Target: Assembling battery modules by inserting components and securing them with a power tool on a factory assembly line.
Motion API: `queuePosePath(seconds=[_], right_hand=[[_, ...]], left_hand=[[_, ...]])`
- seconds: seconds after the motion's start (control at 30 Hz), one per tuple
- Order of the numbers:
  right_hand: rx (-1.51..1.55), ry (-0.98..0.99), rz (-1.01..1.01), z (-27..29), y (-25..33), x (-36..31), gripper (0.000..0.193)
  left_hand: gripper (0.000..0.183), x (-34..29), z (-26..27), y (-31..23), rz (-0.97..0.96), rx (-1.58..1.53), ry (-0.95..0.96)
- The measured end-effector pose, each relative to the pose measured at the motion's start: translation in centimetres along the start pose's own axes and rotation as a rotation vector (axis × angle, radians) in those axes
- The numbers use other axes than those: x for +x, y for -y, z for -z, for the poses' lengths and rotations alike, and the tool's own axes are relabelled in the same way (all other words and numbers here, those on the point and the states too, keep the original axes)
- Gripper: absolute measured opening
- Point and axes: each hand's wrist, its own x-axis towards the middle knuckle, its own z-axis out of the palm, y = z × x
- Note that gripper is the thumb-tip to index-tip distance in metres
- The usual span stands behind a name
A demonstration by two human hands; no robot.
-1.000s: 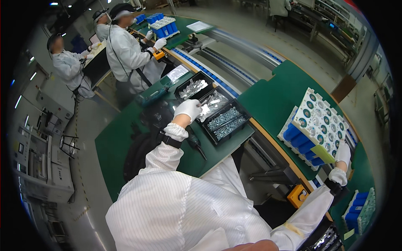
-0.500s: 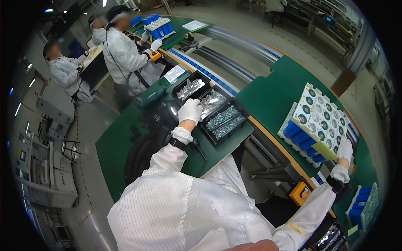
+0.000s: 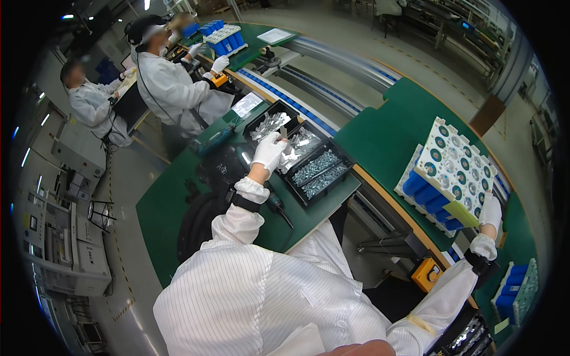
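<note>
The green worktop [image 3: 157, 204] on the left sweeps around the person's front, and a second green worktop [image 3: 371, 133] spreads out to the right. There sits the battery module [image 3: 454, 169], blue cells between white holders, over toward the right-hand end! Back on the left side, black parts bins [image 3: 333, 186] line up near the edge, with a powered screwdriver [image 3: 276, 203] lying just beside them. Now the hands, both in white gloves: the right hand [image 3: 490, 213] is up against the module's right edge, though whether its fingers close on it, one cannot tell. The left hand [image 3: 268, 152] hovers over the bins, fingertips pinching a thin metal strip [image 3: 284, 132]. More silver strips [image 3: 306, 140] lie below, beside heaped small screws [image 3: 323, 166].
</note>
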Motion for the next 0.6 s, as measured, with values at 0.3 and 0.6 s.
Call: queuePosePath(seconds=[0.3,0.6], right_hand=[[-0.035,-0.304,0.217,2.1,6.1,-4.3,0.034],[0.359,0.09,1.097,2.3,22.7,-9.4,0.042]], left_hand=[[0.012,-3.3,-3.5,-9.9,0.087,-0.047,0.377],[0.019,-2.2,-16.0,-21.1,-0.189,0.094,1.029]])
